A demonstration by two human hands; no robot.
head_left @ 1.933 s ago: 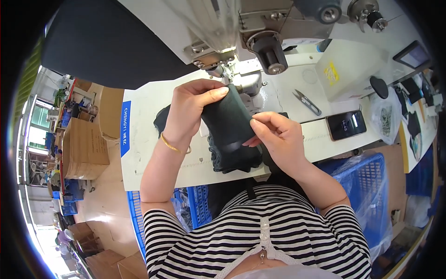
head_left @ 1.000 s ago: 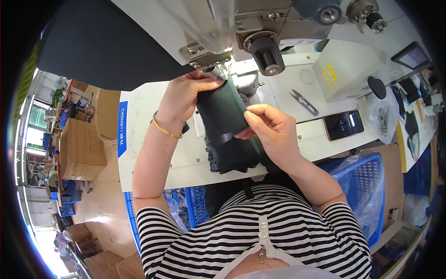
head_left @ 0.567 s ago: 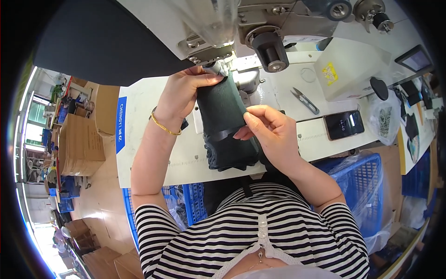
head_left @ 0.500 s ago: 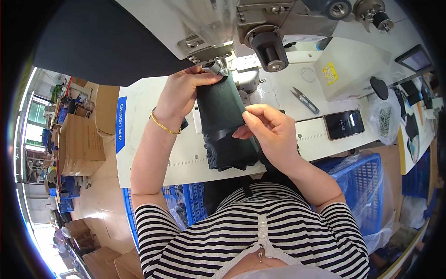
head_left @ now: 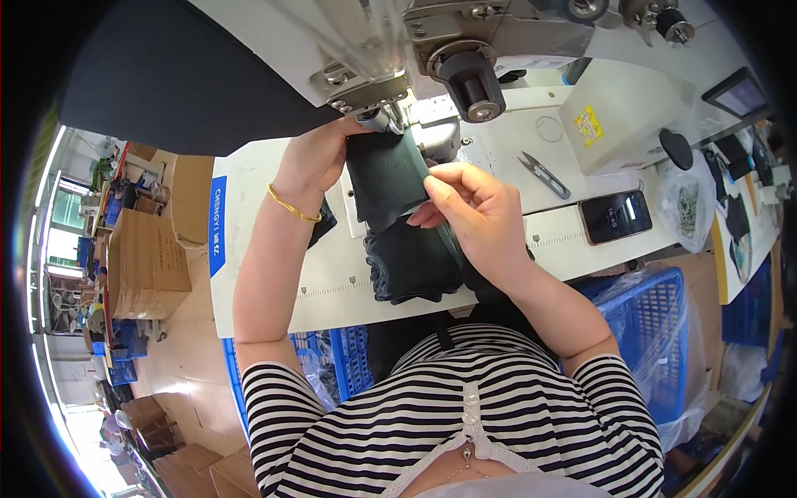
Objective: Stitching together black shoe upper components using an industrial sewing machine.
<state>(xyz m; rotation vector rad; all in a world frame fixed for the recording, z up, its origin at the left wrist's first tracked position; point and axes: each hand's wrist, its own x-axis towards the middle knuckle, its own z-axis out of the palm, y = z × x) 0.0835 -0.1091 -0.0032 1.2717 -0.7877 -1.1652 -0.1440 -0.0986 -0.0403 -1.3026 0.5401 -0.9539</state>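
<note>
A dark fabric piece (head_left: 383,178) lies with its far end under the presser foot (head_left: 388,119) of a sewing machine. My left hand (head_left: 320,158) holds its far left edge close beside the foot; the fingertips are partly hidden by the machine and cloth. Between thumb and fingers, my right hand (head_left: 477,207) pinches the right edge, nearer to me. Below the piece's near edge, a stack of similar dark fabric pieces (head_left: 413,266) rests on the white table (head_left: 324,295). Another bit of dark cloth (head_left: 324,226) shows beside my left wrist.
To the right lie thread snips (head_left: 544,174) and a phone (head_left: 615,217). The machine's head (head_left: 465,50) hangs over the work. Blue baskets (head_left: 643,340) stand beneath the table's front edge. Cardboard boxes (head_left: 149,261) sit on the floor at left.
The fabric piece has moved farther under the presser foot, its near edge shifting away from me and uncovering more of the stack. My right hand has moved slightly forward and left with it.
</note>
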